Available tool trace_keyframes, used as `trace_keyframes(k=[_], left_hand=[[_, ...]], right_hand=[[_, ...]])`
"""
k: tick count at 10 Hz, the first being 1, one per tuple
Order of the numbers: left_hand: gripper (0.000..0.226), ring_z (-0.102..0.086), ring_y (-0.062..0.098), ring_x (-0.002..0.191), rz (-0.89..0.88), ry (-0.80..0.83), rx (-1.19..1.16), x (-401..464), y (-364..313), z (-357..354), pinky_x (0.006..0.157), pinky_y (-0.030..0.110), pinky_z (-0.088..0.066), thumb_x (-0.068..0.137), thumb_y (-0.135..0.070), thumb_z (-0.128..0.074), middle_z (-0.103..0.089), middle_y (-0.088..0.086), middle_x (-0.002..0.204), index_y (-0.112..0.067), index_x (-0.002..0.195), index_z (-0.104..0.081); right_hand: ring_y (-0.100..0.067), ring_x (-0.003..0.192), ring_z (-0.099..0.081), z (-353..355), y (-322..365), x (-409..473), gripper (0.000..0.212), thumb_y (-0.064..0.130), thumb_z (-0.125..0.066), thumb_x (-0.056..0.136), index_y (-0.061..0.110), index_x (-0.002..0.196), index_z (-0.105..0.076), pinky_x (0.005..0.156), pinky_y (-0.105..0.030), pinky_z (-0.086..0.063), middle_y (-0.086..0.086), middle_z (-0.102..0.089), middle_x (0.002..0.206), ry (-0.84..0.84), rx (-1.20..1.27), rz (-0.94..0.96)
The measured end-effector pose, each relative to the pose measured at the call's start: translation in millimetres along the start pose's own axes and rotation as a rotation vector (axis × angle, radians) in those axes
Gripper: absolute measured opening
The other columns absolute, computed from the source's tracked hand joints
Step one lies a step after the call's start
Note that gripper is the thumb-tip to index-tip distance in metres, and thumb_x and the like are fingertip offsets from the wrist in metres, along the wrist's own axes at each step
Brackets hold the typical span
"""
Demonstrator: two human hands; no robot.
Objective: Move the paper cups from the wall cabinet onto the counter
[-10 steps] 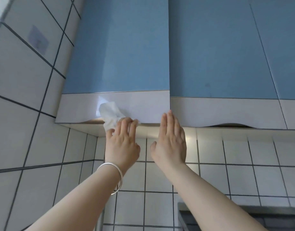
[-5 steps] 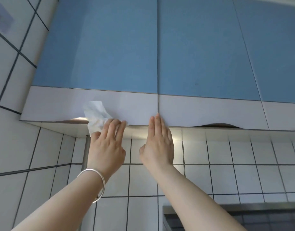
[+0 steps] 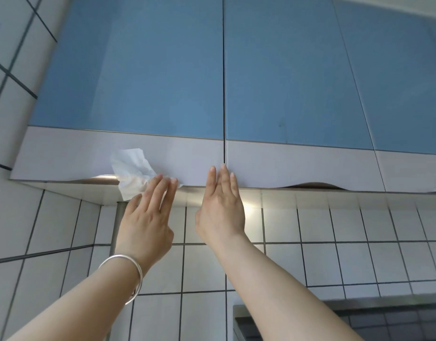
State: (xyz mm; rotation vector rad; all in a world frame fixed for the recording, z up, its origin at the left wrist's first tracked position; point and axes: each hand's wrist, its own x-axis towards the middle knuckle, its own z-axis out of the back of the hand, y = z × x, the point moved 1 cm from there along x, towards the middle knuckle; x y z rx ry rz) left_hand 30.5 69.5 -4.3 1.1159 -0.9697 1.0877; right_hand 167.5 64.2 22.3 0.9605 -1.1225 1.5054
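Observation:
The wall cabinet fills the upper view, and its left door (image 3: 138,82) and the neighbouring door (image 3: 285,82) are both closed, blue with a white lower band. No paper cups are visible. My left hand (image 3: 145,222), with a silver bangle on the wrist, reaches up with straight fingers against the left door's lower edge. A crumpled white tissue (image 3: 132,172) sits between those fingers and the door. My right hand (image 3: 220,210) is flat, fingertips on the white band beside the seam between the two doors.
A third blue door (image 3: 408,82) lies to the right. White tiled walls (image 3: 335,230) run under the cabinet and up the left side. A grey metal edge (image 3: 335,303) shows at the lower right. The counter is out of view.
My left fingers, curled at the door's lower edge a second ago, are now straight. My right fingertips have moved slightly higher onto the white band. The doors stay closed.

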Motion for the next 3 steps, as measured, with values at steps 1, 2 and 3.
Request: trace_keyframes(k=[1,2,3], left_hand=[[0.086,-0.04,0.025,0.134,0.069,0.068,-0.063,3.8,-7.2,15.3,0.096,0.04,-0.044,0.059,-0.018,-0.07,-0.049,0.007,0.137,-0.011,0.139,-0.041],[0.073,-0.04,0.026,0.128,0.172,0.05,-0.207,9.2,-13.0,38.7,0.094,0.04,-0.041,0.07,-0.026,-0.066,-0.043,0.005,0.137,-0.017,0.137,-0.04],[0.055,-0.048,0.029,0.116,0.132,-0.035,-0.299,-0.3,-27.0,61.9,0.086,0.041,-0.045,0.07,-0.02,-0.065,-0.051,0.007,0.129,-0.015,0.124,-0.054]], right_hand=[[-0.03,0.145,0.007,6.7,-2.4,-4.0,0.08,0.024,-0.047,0.085,-0.002,0.145,-0.002,0.116,-0.04,0.008,-0.021,-0.006,0.156,0.038,0.152,-0.067],[-0.028,0.145,0.002,15.6,-6.7,-12.6,0.071,0.022,-0.052,0.083,0.004,0.144,-0.02,0.119,-0.039,-0.005,-0.015,-0.011,0.156,0.011,0.282,-0.121],[-0.028,0.144,-0.009,30.2,-1.0,-30.9,0.054,0.018,-0.055,0.081,0.005,0.131,-0.041,0.117,-0.035,-0.015,-0.015,-0.026,0.151,-0.022,0.368,-0.146]])
